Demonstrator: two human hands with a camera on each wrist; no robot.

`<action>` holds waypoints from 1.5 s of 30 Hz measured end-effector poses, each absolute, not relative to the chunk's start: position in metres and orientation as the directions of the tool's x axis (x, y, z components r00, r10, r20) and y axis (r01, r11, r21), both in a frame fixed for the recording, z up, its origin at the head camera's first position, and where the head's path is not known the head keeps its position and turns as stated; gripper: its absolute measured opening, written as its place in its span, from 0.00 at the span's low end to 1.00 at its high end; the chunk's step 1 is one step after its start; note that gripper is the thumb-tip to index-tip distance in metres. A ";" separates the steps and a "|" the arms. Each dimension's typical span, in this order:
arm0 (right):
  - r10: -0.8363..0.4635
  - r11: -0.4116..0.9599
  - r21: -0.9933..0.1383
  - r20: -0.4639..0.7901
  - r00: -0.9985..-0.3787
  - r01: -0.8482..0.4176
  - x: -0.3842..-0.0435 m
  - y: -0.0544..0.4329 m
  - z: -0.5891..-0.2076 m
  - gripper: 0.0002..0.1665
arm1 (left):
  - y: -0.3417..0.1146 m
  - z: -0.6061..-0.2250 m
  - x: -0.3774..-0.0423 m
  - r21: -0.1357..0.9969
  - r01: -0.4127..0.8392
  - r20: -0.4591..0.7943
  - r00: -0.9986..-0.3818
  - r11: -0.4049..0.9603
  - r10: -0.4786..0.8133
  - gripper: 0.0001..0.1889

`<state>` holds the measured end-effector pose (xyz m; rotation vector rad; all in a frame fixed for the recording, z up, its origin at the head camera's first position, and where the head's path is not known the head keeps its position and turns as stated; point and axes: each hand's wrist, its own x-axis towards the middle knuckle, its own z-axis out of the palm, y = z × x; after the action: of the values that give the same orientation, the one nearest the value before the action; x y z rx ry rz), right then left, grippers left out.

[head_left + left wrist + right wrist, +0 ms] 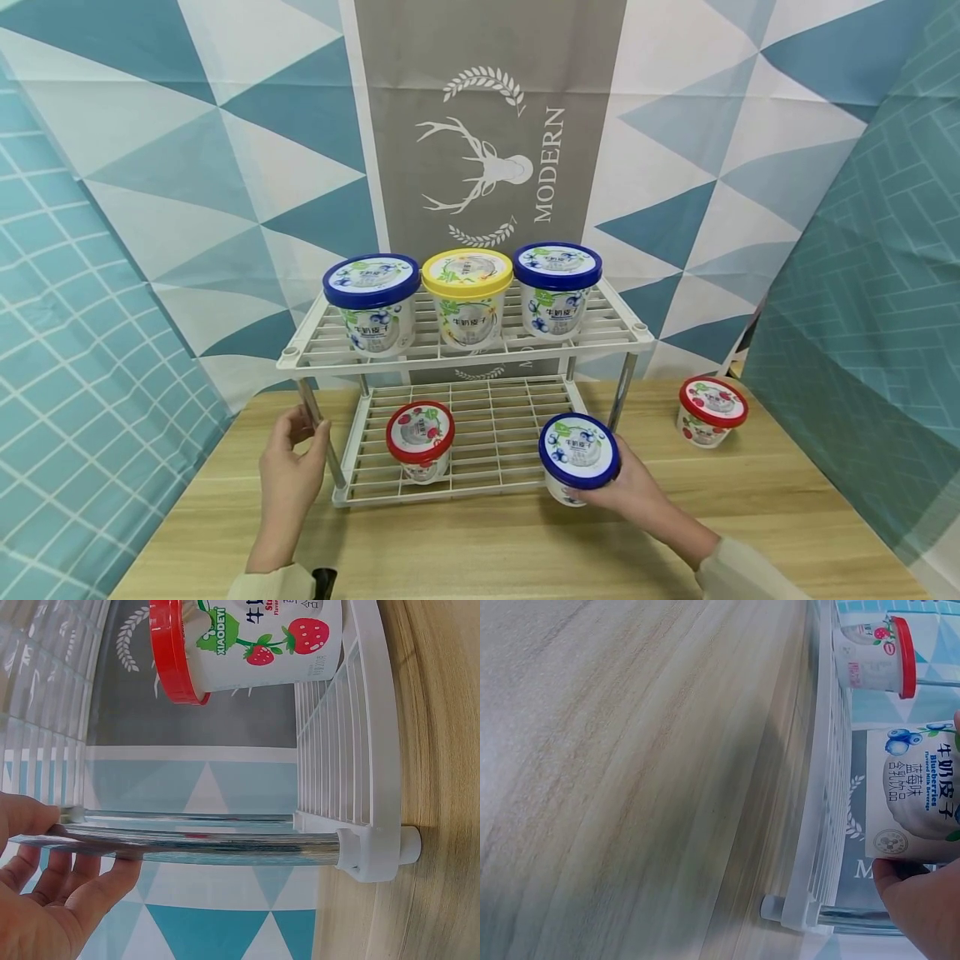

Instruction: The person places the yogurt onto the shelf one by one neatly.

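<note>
My right hand (630,492) grips a blue-lidded blueberry milk tub (579,450) by its side, at the front right of the lower rack. The tub's printed front (922,791) faces the right wrist camera, with its bottom close over the rack. My left hand (292,471) holds the front left metal post (225,846) of the white two-tier shelf (465,362), fingers and thumb around it. On the left part of the lower rack stands a red-lidded strawberry tub (421,435).
Along the upper rack stand a blue-lidded tub (372,287), a yellow-lidded tub (468,287) and another blue-lidded tub (557,279). Another red-lidded tub (711,410) sits on the wooden table (450,554), right of the shelf. Patterned cloth (480,167) hangs behind.
</note>
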<state>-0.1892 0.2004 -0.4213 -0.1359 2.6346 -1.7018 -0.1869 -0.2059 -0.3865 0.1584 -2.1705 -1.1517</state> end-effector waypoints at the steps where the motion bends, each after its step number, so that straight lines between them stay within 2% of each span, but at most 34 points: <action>1: -0.073 0.407 -0.911 0.046 -0.996 -0.072 -0.189 0.200 -0.421 0.59 | -0.206 -0.386 -0.187 0.773 0.192 0.500 -0.771 0.604 -0.395 0.14; 16: -0.051 0.402 -0.913 0.056 -0.997 -0.072 -0.192 0.187 -0.420 0.59 | -0.206 -0.387 -0.188 0.771 0.189 0.502 -0.768 0.608 -0.398 0.14; 33: -0.050 0.363 -0.922 0.125 -0.991 -0.135 -0.199 0.177 -0.426 0.57 | -0.205 -0.387 -0.188 0.763 0.189 0.516 -0.755 0.619 -0.405 0.13; 45: 0.005 0.406 -0.904 0.146 -0.989 -0.131 -0.200 0.167 -0.428 0.57 | -0.205 -0.386 -0.187 0.767 0.152 0.489 -0.768 0.624 -0.414 0.13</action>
<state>-0.1998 0.1669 -0.4277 -0.1241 2.7371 -1.7789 -0.1873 -0.2049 -0.3858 0.2046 -2.1892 -1.1148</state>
